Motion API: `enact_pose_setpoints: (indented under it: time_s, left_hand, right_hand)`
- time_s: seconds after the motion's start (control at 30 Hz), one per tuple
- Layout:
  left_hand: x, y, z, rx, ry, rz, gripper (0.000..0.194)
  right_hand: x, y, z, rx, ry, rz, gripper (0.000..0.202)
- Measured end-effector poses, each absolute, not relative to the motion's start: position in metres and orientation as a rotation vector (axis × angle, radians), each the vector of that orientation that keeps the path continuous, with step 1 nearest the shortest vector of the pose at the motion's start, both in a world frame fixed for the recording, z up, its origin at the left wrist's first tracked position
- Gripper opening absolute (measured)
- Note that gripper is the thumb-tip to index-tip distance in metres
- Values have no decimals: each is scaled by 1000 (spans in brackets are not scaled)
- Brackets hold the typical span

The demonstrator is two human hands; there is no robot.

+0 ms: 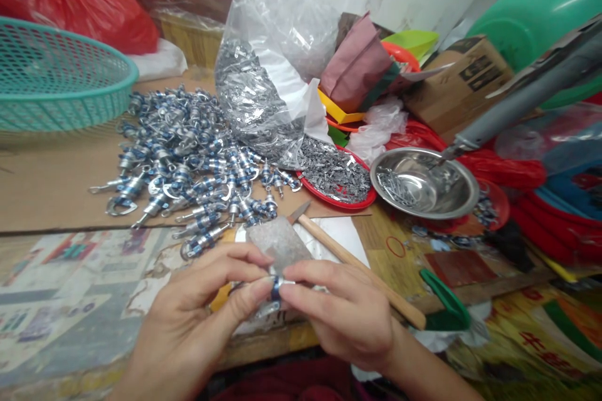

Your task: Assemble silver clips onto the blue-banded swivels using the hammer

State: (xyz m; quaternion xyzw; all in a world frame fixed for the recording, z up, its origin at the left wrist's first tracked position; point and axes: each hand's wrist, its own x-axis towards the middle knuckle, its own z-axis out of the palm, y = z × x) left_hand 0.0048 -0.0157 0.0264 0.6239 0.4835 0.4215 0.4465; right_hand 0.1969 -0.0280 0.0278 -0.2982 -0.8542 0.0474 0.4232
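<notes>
Between my two hands is a small blue-and-silver metal fitting (276, 287), pinched at the table's front edge. Thumb and fingers of my left hand (197, 307) close on its left end. From the other side my right hand (348, 307) grips it with thumb and fingertips, which partly cover it. Just beyond the fingers lies a grey metal block (279, 239). A hammer (362, 268) with a wooden handle rests to the right of the block, its handle running behind my right hand. Many similar blue-and-silver fittings (179, 138) are heaped on cardboard at the back left.
A clear bag (254, 88) of small metal tabs leans behind a red plate (341, 197) of similar tabs. Right of it stands a steel bowl (423, 210) holding pins, with a grey bar (527, 88) slanting above. A turquoise basket (61, 84) occupies the left.
</notes>
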Motion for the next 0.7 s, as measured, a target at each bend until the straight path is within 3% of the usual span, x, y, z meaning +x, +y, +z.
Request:
enact_pose_setpoints:
  time_s: [0.17,0.33,0.5,0.6,0.7]
  left_hand:
    - [9,-24,18,1072,1255,953,17]
    - [17,-31,12,717,1214,1025,52]
    - [7,-18,1,792,1045,792,77]
    - [3,-9,-1,851,943,667,77]
    - [3,-5,1,850,903,673,74]
  right_hand:
    - [183,-32,23,-881,-1901,461,9]
    - [187,-18,28,-1074,-1963,665,9]
    - [237,52,30,-1920,-2022,177,21]
    - [262,93,19,-2169,-1983,112,16]
    - [272,113,9,-2280,-1994,105,26]
